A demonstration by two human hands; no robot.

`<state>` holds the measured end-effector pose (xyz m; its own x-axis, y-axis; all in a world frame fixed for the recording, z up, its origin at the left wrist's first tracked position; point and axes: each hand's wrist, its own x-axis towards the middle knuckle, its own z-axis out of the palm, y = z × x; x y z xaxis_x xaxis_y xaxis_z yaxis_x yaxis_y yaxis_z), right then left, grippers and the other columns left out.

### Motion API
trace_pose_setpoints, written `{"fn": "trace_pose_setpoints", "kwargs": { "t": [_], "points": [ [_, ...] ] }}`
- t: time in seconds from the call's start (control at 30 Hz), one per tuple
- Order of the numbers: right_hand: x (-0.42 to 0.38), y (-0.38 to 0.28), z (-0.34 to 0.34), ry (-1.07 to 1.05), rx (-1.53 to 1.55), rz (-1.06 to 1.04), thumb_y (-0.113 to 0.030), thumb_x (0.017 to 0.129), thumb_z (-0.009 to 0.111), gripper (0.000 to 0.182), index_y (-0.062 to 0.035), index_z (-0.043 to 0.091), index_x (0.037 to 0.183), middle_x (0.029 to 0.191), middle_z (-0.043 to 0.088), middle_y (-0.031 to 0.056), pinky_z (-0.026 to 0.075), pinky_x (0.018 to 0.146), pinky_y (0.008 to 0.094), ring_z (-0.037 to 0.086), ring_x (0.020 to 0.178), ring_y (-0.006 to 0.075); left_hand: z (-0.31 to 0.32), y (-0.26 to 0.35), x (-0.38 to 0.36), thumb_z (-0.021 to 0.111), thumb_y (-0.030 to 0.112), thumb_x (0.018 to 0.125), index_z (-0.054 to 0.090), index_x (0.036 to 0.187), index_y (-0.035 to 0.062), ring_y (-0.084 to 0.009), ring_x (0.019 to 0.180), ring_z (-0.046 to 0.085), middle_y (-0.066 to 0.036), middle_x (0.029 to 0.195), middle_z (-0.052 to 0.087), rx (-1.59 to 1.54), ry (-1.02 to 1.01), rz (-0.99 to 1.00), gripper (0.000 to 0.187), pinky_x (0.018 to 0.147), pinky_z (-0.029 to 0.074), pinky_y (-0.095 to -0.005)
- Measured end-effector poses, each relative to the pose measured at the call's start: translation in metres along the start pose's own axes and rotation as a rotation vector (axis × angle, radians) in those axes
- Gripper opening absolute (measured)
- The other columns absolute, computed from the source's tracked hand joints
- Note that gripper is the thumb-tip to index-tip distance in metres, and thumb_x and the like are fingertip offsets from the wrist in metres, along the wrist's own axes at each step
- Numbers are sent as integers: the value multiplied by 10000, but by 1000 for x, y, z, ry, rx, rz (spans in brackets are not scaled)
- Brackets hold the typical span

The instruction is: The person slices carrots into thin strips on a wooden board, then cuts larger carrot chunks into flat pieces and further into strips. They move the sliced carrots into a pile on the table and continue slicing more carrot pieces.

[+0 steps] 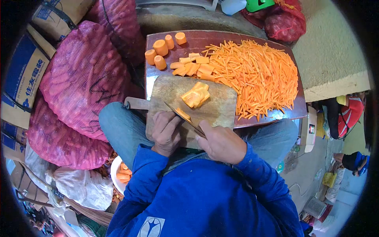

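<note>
My right hand (223,144) grips a knife (188,121) by its handle end, and the blade slants up and left over a wooden cutting board (217,94). Curled fingers of my left hand (166,132) press at a small carrot piece (182,113) beside the blade; part of their grip is hidden. Farther up the board lies a cluster of pale orange carrot pieces (196,94). Beyond the board are flat carrot slices (193,68) and a wide heap of carrot sticks (264,79). Several short carrot chunks (160,47) stand at the table's upper left.
The board rests partly on a dark red table (221,37) and over my lap. Pink mesh sacks of carrots (83,79) rise on the left. A white bowl with carrot pieces (123,173) sits below. A metal blade or handle (136,103) juts from the board's left edge.
</note>
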<state>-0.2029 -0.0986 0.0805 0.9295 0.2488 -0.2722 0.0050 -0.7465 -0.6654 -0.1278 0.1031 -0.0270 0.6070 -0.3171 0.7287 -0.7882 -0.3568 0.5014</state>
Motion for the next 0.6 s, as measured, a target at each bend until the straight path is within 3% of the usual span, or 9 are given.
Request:
{"fn": "trace_pose_setpoints", "kwargs": {
  "t": [0.27,0.37,0.6],
  "points": [
    [11,4,-4,-19,53,61,-268,1042,625,353,19,467,1173,775,667,330,511,689,638,656,752,567,6,-2,5,753,-14,680,736,975,-18,-338,929,696,-143,980,685,13,-42,-43,296,927,529,-486],
    [23,1,4,-70,-94,40,-279,1045,596,357,43,476,1142,844,696,337,540,737,636,690,825,556,6,0,6,774,-15,698,748,993,-10,-330,945,693,-134,1004,693,52,-60,-51,297,918,522,-475],
    [27,26,2,53,50,-136,-274,1032,615,375,62,494,1149,897,685,366,537,783,622,681,887,566,5,7,10,824,-5,733,760,1041,27,-296,925,672,-114,1040,716,75,-34,-116,317,840,470,-426]
  ]
}}
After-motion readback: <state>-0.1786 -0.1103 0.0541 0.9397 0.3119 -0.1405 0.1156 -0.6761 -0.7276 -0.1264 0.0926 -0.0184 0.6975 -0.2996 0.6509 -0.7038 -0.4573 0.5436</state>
